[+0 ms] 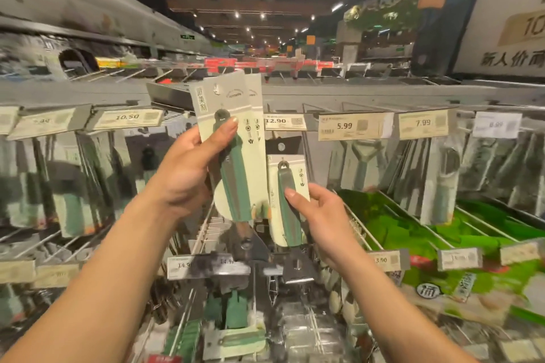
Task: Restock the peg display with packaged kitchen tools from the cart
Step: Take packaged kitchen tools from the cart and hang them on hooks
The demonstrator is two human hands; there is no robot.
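Display: the peg display (383, 91) fills the view, with most pegs carrying carded tools under price tags.
Cart: the cart (295, 330) sits low in front, with more green-handled packs lying in it.
Left grip: the left hand (182, 174) clasps two carded shears (227, 103), raised before the rail.
Right grip: the right hand (321, 215) pinches a hanging pack (287, 165), seemingly on the peg below the 12.90 tag (284, 122).
Progress: partway, by my judgement; the held shears and the cart's packs are not yet hung.

The left hand (188, 168) is gripping two carded scissors (233, 153) while the right hand (318, 212) is touching a hanging pack (287, 186) on the pegs.
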